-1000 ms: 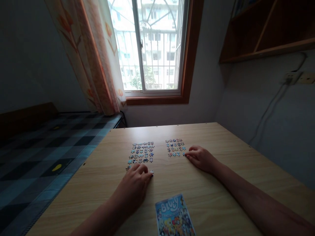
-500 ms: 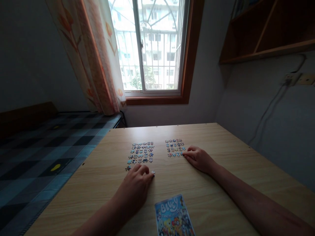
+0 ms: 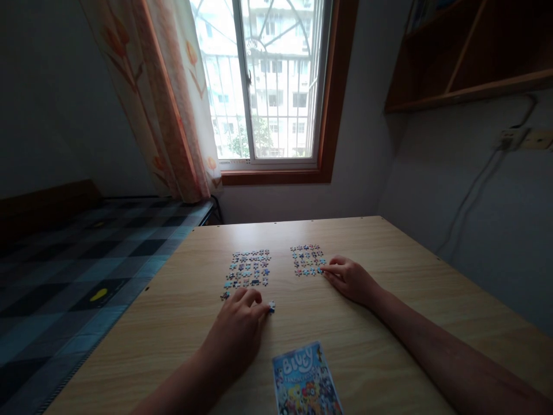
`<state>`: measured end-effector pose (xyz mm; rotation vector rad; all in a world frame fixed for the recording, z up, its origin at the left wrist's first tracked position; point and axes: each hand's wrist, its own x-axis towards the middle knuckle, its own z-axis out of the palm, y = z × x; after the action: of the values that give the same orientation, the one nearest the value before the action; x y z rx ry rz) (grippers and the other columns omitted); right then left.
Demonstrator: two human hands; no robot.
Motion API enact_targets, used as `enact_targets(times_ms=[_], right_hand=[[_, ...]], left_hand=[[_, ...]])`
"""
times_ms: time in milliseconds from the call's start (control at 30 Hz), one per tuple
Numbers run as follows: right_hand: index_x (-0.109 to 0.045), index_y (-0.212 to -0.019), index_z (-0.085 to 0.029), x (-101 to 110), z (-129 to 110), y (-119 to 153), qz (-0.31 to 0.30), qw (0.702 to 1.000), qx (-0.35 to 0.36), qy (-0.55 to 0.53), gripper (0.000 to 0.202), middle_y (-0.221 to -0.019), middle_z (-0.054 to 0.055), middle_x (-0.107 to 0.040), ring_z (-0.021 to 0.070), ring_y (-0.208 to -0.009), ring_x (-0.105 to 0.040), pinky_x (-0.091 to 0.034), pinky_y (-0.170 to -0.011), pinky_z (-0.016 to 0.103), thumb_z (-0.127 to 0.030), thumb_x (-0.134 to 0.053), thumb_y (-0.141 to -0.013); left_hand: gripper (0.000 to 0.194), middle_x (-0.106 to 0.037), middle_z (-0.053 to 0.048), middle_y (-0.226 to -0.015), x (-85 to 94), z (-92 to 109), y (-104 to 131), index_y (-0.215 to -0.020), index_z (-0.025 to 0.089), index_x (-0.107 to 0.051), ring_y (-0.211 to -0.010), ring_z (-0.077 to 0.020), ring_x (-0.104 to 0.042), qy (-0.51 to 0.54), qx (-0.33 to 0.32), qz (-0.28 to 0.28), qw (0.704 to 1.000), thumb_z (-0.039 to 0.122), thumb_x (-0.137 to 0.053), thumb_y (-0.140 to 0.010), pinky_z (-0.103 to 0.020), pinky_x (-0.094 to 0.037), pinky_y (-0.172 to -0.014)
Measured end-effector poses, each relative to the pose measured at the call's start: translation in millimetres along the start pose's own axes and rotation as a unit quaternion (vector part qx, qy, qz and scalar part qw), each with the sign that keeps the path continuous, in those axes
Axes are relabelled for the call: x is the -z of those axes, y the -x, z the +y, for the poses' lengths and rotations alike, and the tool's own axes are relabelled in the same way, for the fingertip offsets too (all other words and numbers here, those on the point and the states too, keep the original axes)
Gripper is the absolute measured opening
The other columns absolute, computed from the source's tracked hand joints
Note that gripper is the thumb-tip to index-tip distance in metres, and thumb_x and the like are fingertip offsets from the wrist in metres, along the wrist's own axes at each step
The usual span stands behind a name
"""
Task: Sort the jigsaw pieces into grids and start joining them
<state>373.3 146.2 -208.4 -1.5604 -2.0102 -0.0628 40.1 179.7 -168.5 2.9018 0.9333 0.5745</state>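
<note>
Left hand (image 3: 240, 323): back of the hand up, low over the near left of the table (image 3: 367, 357), fingers curled; its foremost fingertip meets a loose piece (image 3: 272, 306). Whether that piece is pinched or merely touched, I cannot tell.
Right hand (image 3: 351, 280): low over the table to the right of the puzzle pieces, one finger stretched out leftward, the others partly folded. The fingertip reaches a blue piece (image 3: 319, 270); contact looks likely, but a grip on it cannot be made out.
Loose piece: pale on top with dark blue at its near edge, just right of the left hand, nearer than both groups.
Blue piece: right end of the nearest row in the right group.
Left group (image 3: 246, 267): small puzzle pieces in rough rows, far beyond the left hand; one lone piece (image 3: 225, 295) sits at its near left corner, just beside the knuckles.
Right group (image 3: 307, 255): fewer pieces, also in rows, with a strip of bare wood between it and the left group.
Picture card (image 3: 307, 386): flat and slightly turned, near edge of the table, between the forearms, "BLUEY" printed across its far part; its near end runs out of view.
Left side: a checked bed (image 3: 95, 248).
Far side: a barred window (image 3: 280, 86) with a tulip-patterned curtain (image 3: 168, 104) at its left.
</note>
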Motion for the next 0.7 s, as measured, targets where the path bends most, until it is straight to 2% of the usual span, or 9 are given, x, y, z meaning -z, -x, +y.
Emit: enact_targets(times_ms=[100, 167, 267, 400, 533, 600, 700], right_hand=[[-0.074, -0.109, -0.021, 0.4, -15.1, -1.9, 0.029, 0.999, 0.019, -0.006, 0.029, -0.096, 0.009, -0.066, 0.0172, -0.087, -0.061, -0.049, -0.08, 0.03, -0.028, -0.048, -0.098], [-0.074, -0.107, -0.021, 0.0, -34.1, -2.3, 0.034, 0.998, 0.058, -0.015, 0.027, -0.096, 0.009, -0.067, 0.0177, -0.087, -0.06, -0.048, -0.081, 0.032, -0.028, -0.049, -0.098], [-0.072, -0.11, -0.024, 0.0, -70.1, -0.2, -0.026, 0.991, 0.128, -0.025, 0.025, -0.094, 0.008, -0.068, 0.0185, -0.087, -0.058, -0.045, -0.085, 0.036, -0.028, -0.052, -0.097], [-0.064, -0.126, -0.03, 0.8, -105.8, 4.3, -0.105, 0.985, 0.139, -0.012, 0.031, -0.112, 0.006, -0.066, 0.021, -0.101, -0.055, -0.039, -0.096, 0.042, -0.035, -0.052, -0.097], [-0.063, -0.128, -0.034, -1.3, -109.6, 4.7, -0.135, 0.981, 0.142, 0.01, 0.033, -0.124, 0.006, -0.062, 0.0227, -0.111, -0.053, -0.036, -0.101, 0.044, -0.036, -0.052, -0.097], [-0.069, -0.119, -0.032, -1.4, -102.5, 3.9, -0.118, 0.983, 0.142, 0.012, 0.027, -0.119, 0.006, -0.064, 0.0214, -0.109, -0.054, -0.037, -0.101, 0.041, -0.032, -0.053, -0.097], [-0.075, -0.101, -0.027, 3.8, -84.2, 3.8, -0.092, 0.987, 0.135, 0.002, 0.023, -0.103, 0.005, -0.069, 0.0172, -0.095, -0.059, -0.042, -0.092, 0.034, -0.025, -0.052, -0.097]], left_hand=[[0.033, -0.065, -0.008, -0.096, -4.1, 3.6, -0.5, -0.097, 0.023, -0.075, -0.094, -0.0237, -0.055, 0.014, -0.005, -0.003, 1.0, 0.007, -0.047, -0.088, -0.045, -0.05, -0.085], [0.036, -0.065, -0.007, -0.097, -5.5, 5.5, -0.5, -0.102, 0.024, -0.074, -0.094, -0.0229, -0.055, 0.028, -0.037, -0.011, 0.999, 0.005, -0.048, -0.085, -0.043, -0.05, -0.084], [0.045, -0.064, -0.007, -0.101, -1.8, 3.6, -1.1, -0.109, 0.026, -0.072, -0.094, -0.0225, -0.054, 0.026, -0.104, -0.006, 0.994, 0.0, -0.048, -0.08, -0.042, -0.05, -0.084], [0.04, -0.065, -0.007, -0.096, 8.8, -6.7, -3.6, -0.101, 0.022, -0.072, -0.088, -0.0218, -0.054, -0.013, -0.119, 0.053, 0.991, 0.001, -0.043, -0.084, -0.044, -0.049, -0.081], [0.035, -0.065, -0.007, -0.09, 13.8, -13.1, -3.9, -0.091, 0.021, -0.072, -0.084, -0.0212, -0.054, -0.019, -0.116, 0.085, 0.989, 0.002, -0.044, -0.085, -0.042, -0.05, -0.077], [0.034, -0.064, -0.006, -0.09, 14.7, -13.7, -2.8, -0.091, 0.021, -0.072, -0.084, -0.0207, -0.054, -0.021, -0.119, 0.09, 0.989, 0.002, -0.044, -0.084, -0.04, -0.05, -0.076], [0.034, -0.064, -0.006, -0.091, 16.8, -14.0, -0.8, -0.092, 0.022, -0.072, -0.086, -0.021, -0.054, -0.035, -0.128, 0.095, 0.987, 0.003, -0.045, -0.084, -0.041, -0.049, -0.078]])
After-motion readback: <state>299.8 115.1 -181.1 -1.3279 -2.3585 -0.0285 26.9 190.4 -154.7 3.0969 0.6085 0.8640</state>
